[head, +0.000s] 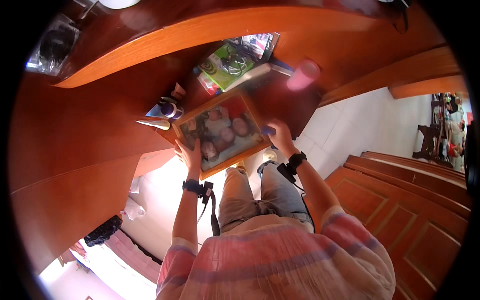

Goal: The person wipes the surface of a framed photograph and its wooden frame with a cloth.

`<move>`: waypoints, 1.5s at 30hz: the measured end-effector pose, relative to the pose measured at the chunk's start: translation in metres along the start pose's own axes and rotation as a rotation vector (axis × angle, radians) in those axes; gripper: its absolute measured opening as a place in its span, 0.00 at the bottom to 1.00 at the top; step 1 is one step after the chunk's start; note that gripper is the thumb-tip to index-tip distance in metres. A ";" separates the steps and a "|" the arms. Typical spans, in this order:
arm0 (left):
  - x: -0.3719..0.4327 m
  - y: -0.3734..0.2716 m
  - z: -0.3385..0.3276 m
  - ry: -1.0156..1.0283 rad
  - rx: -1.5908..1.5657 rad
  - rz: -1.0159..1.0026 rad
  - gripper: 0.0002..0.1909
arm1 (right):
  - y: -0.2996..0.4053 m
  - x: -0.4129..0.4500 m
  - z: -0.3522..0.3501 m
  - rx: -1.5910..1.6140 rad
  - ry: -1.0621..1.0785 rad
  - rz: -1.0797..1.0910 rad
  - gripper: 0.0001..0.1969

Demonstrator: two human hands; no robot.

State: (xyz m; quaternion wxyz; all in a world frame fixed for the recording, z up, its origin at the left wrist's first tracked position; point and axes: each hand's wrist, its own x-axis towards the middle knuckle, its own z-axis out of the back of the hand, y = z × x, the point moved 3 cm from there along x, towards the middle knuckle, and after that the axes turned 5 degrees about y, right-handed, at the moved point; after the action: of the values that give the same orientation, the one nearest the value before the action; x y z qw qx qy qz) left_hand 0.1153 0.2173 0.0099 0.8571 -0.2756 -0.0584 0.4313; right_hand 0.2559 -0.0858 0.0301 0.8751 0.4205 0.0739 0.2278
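A wooden picture frame [221, 131] with photos behind its glass lies tilted at the front edge of the dark red wooden shelf. My left hand [190, 154] holds its left lower side, thumb over the front. At the frame's right side, my right hand [280, 135] has its fingers closed on a small blue object [267, 130], perhaps a cloth; its exact kind is not clear. Just left of the frame are a white and purple bottle [171, 110] and a pale tube [153, 124]. Both wrists wear black bands with small devices and cables.
Behind the frame lie a green box [227, 67], tangled cables [237, 64] and a pink cup [304, 74]. A curved wooden shelf edge [225, 24] crosses above. A panelled wooden door [390, 210] stands at the right, and a bed [120, 258] at lower left.
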 end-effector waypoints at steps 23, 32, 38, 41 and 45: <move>-0.093 -0.160 -0.075 0.575 0.242 -0.581 0.57 | -0.004 -0.001 0.010 0.044 0.172 0.155 0.07; -0.095 -0.165 -0.079 0.578 0.200 -0.490 0.58 | -0.015 0.015 0.010 -0.019 0.308 0.147 0.09; -0.095 -0.150 -0.082 0.573 0.185 -0.553 0.58 | -0.016 -0.031 0.017 0.037 0.267 0.193 0.08; -0.097 -0.164 -0.078 0.629 0.169 -0.502 0.58 | -0.022 -0.022 0.018 0.035 0.268 0.176 0.07; -0.096 -0.149 -0.086 0.498 0.168 -0.615 0.58 | -0.015 0.024 0.004 0.100 0.209 0.124 0.08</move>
State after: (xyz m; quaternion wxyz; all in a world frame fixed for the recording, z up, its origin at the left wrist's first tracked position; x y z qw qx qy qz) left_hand 0.1897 0.0362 0.0286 0.9536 -0.2704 0.1067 0.0781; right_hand 0.2839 -0.0857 0.0228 0.8249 0.4411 0.1500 0.3200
